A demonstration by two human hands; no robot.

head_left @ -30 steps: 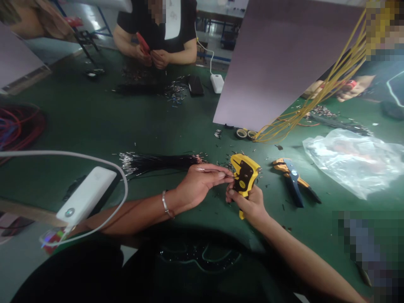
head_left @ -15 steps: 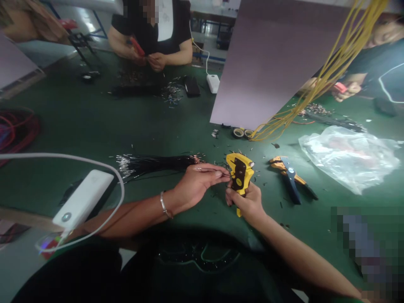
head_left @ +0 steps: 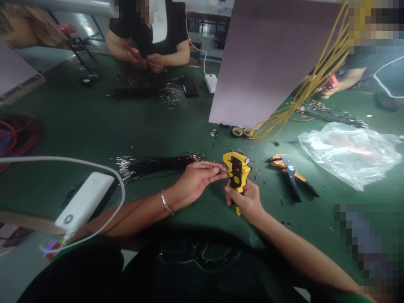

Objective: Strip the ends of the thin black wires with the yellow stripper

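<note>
My right hand [head_left: 248,201] is wrapped round the handles of a yellow and black wire stripper [head_left: 236,168], held upright over the green table. Pinched between the thumb and fingers of my left hand [head_left: 197,181] is a thin black wire [head_left: 208,166]. Its end points at the side of the stripper's head; whether it sits inside the jaws cannot be made out. Behind my left hand lies a bundle of black wires [head_left: 158,164], with silvery ends on the left and bare copper ends on the right. Small dark scraps are scattered around the stripper.
A second stripper [head_left: 288,172], orange and dark blue, lies to the right, near a clear plastic bag [head_left: 353,153]. Tape rolls [head_left: 237,132] and yellow wires [head_left: 284,120] are by an upright panel [head_left: 252,63]. A white power bank [head_left: 85,200] with cable lies left. Two co-workers hold red tools.
The stripper and my hands have shifted very slightly to the left in view. My left fingertips are a little more parted from the stripper's head. Both grips stay the same.
</note>
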